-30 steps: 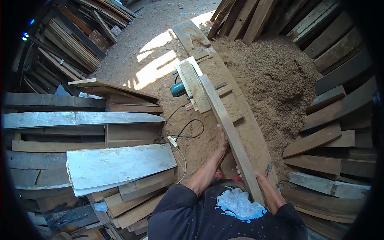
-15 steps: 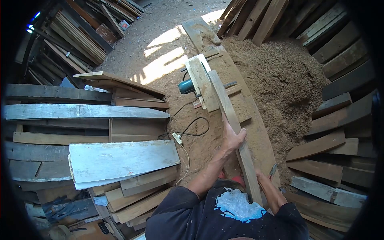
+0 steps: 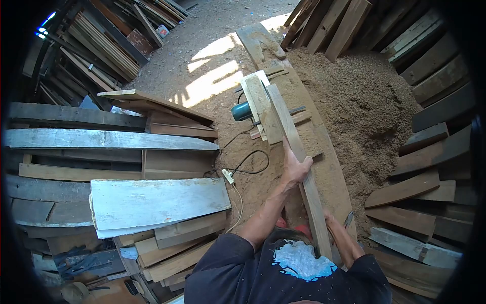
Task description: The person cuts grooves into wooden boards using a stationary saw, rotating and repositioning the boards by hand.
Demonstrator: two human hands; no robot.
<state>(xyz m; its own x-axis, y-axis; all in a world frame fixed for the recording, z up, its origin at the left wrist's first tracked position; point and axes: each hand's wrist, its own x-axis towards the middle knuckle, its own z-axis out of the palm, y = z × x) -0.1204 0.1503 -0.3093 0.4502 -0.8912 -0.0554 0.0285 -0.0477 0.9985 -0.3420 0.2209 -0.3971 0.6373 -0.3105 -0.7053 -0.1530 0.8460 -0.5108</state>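
My left hand (image 3: 296, 168) is closed around a long wooden plank (image 3: 311, 200), with the thumb over its upper edge. The plank runs from my chest to a pale wooden fence (image 3: 254, 99), its far end beside the fence. A green motor housing (image 3: 241, 111) projects from the fence's left side. Closer to my body, my right hand (image 3: 329, 219) is at the plank's right edge, its fingers mostly hidden behind the wood. The plank lies above a long sawdust-covered board (image 3: 329, 167).
Sawdust is heaped (image 3: 359, 96) right of the long board. A white-painted board (image 3: 159, 202) tops stacked planks at left. A black cord (image 3: 266, 161) and white connector (image 3: 228, 176) lie on the ground. More boards (image 3: 405, 220) lean at right.
The plank has slid a little forward along the fence, with both hands still at it. The whole view has shifted slightly.
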